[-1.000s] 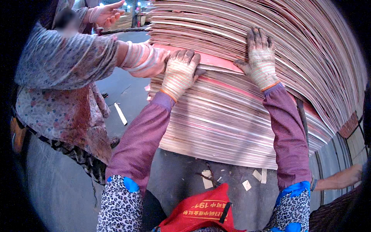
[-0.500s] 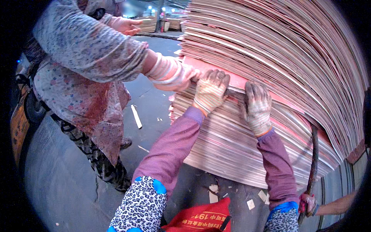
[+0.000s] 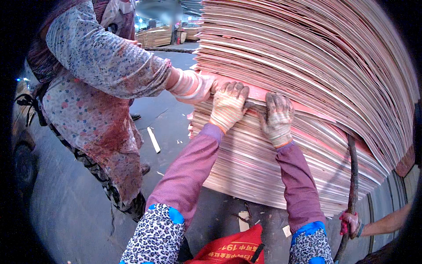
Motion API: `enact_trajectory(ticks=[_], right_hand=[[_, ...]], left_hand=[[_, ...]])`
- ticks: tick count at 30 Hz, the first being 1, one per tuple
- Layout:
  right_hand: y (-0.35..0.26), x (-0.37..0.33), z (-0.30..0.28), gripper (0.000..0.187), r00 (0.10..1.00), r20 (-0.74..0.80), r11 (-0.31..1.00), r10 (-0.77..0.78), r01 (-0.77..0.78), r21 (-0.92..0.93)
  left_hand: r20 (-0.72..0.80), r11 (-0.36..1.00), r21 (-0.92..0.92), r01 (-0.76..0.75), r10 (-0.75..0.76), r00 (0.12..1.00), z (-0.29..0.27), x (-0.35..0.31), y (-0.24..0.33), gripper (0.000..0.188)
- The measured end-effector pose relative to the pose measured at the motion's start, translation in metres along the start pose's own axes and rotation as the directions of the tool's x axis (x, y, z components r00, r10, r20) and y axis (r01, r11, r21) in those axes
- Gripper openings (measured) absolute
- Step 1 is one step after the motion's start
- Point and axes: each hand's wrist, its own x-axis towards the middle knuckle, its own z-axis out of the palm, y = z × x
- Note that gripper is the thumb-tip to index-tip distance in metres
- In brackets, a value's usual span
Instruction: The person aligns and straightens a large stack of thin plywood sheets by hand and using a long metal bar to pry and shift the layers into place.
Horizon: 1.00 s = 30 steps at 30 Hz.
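Observation:
A tall stack of thin wood sheets (image 3: 285,48), reddish at the edges, rises ahead of me. Partway up, a pink sheet (image 3: 258,94) shows along a narrow gap. My left hand (image 3: 229,105), in a striped, dirt-darkened glove, curls its fingers over this sheet's front edge. To its right my right hand (image 3: 277,118), gloved alike, grips the same edge, its thumb lower down. Close beside my left hand, a co-worker's gloved hand (image 3: 193,86) reaches the stack; its fingertips are partly hidden. At the right, a dark stick (image 3: 353,176) is wedged into the gap.
Another person's hand (image 3: 349,223) holds the stick low at the right. A co-worker in a flowered apron (image 3: 94,132) stands at my left. Wood scraps (image 3: 154,140) lie on the dark floor (image 3: 83,198). A red cloth (image 3: 233,246) shows below me. More stacks (image 3: 154,37) stand far back.
Both my hands appear slightly further left in the picture, still on the sheet edge, as the view has shifted. The co-worker's farther hand has dropped mostly out of sight.

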Motion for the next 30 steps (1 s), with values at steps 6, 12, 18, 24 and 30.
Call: enact_trajectory(ticks=[6, 12, 18, 24, 30], right_hand=[[-0.006, -0.001, 0.000, 0.070, 1.000, 0.013, 0.999, 0.000, -0.001, 0.053], [0.002, -0.014, 0.004, 0.059, 1.000, -0.025, 0.999, -0.001, 0.003, 0.044], [-0.007, -0.017, 0.008, 0.056, 0.999, 0.009, 0.999, 0.038, -0.038, 0.009], [-0.003, -0.008, -0.001, 0.060, 0.999, 0.003, 0.998, 0.047, -0.047, 0.039], [-0.002, -0.014, 0.009, 0.057, 0.998, 0.014, 0.998, 0.062, -0.062, -0.013]], left_hand=[[0.150, 0.997, 0.044, 0.061, -0.067, 0.986, -0.020, 0.002, 0.005, 0.049], [0.234, 0.986, 0.142, -0.083, 0.048, 0.971, -0.019, 0.018, 0.005, 0.032], [0.342, 0.997, -0.031, -0.065, 0.071, 0.937, -0.069, 0.025, -0.009, 0.037], [0.217, 0.966, 0.162, -0.200, 0.163, 0.962, -0.106, 0.021, -0.016, 0.051], [0.295, 0.971, 0.123, 0.204, -0.232, 0.927, -0.067, 0.002, -0.030, 0.046]])
